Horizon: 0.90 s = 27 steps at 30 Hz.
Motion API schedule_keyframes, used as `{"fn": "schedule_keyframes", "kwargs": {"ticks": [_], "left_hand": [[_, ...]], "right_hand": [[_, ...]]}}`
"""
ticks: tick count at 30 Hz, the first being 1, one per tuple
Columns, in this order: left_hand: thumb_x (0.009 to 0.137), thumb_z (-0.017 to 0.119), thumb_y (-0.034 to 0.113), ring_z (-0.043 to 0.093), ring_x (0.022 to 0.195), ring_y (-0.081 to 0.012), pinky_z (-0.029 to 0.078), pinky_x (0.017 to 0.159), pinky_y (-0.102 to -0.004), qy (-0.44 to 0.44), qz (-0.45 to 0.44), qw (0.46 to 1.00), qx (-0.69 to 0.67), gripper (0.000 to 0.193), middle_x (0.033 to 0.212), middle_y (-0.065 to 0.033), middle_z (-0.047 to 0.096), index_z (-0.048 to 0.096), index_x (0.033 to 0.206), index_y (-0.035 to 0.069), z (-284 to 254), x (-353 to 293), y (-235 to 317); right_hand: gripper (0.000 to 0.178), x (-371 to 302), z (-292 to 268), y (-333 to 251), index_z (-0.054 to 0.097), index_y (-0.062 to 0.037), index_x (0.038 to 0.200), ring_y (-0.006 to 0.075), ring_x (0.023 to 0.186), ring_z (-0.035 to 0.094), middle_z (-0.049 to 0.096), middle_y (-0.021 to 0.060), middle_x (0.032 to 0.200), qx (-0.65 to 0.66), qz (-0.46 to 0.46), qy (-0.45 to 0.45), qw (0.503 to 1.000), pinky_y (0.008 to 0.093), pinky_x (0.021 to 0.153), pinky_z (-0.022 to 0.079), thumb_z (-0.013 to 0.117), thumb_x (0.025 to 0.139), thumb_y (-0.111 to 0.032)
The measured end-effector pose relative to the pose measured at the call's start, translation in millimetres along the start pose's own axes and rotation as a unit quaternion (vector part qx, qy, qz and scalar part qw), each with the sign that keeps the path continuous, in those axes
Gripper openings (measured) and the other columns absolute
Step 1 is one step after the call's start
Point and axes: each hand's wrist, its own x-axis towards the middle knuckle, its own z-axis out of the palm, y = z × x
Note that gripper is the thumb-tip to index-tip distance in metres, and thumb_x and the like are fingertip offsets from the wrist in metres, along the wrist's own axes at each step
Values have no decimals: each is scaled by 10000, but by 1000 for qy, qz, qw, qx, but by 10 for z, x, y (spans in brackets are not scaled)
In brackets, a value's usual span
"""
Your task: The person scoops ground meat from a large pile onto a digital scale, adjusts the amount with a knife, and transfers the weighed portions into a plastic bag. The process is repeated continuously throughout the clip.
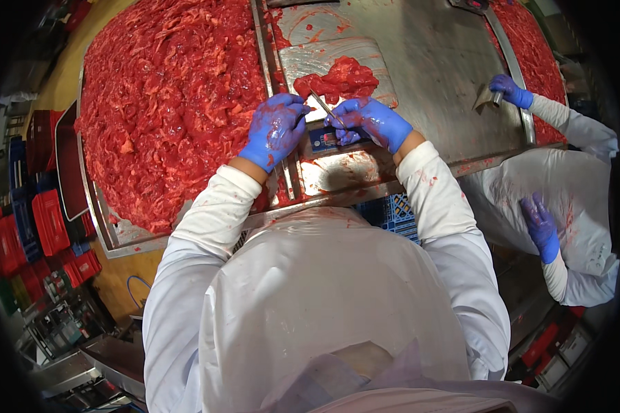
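Observation:
My right hand [377, 124], in a blue glove smeared red, is closed around a slim metal tool [322, 103], tweezer-like in shape. The tool's tip points up and left toward a pile of raw red meat [339, 80]. That meat lies on the steel plate [370, 51] of a scale, whose dark blue front panel [322, 141] is partly covered by my right hand. My left hand [275, 131], gloved the same way, is at the steel divider with thumb and fingers drawn together. Whether something small sits between them is hidden.
A large tray heaped with raw meat pieces [172, 103] fills the left, bounded by a steel divider [267, 55]. Beyond the steel table [455, 89], at right, a co-worker's gloved hand [510, 91] holds a metal scraper-like piece [489, 100]. Red crates [50, 221] stand far left.

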Motion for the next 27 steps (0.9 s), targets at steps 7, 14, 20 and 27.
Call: {"fn": "schedule_keyframes", "kwargs": {"ticks": [7, 14, 20, 27], "left_hand": [[924, 670, 161, 650, 1143, -330, 531, 998, -426, -45, -13, 998, -35, 243, 1211, -131, 696, 760, 1135, 82, -77, -119, 15], [863, 737, 127, 626, 1184, -338, 501, 1032, -417, 115, -207, 971, -31, 323, 1216, -169, 671, 734, 1183, 87, -591, -1175, -653], [792, 842, 290, 610, 1149, -428, 519, 1017, -467, 36, -435, 899, 2, 678, 1287, -285, 550, 585, 1367, 41, -471, -2027, -1226], [848, 707, 208, 610, 1172, -434, 530, 938, -546, -192, -295, 936, 17, 357, 1161, -244, 638, 591, 1170, 105, 70, -1479, -295]], "right_hand": [[195, 248, 149, -204, 711, -16, 1074, 129, 699, 659, 697, 65, 854, 53, -7, 18, 998, 254, 665, 567, 693, 1001, -196], [211, 72, 264, 127, 746, 18, 1060, 142, 674, 664, 707, 65, 817, -24, 81, -76, 994, 279, 624, 557, 765, 900, -118], [430, 386, 987, 214, 655, -60, 1242, 241, 996, 667, 709, 102, 1042, -273, -276, -4, 922, 380, 891, 532, 798, 910, -291], [610, 728, -179, -174, 586, -58, 1381, 366, 1243, 635, 678, 196, 1318, -421, -286, 394, 765, 414, 1059, 488, 789, 910, -389]]}}
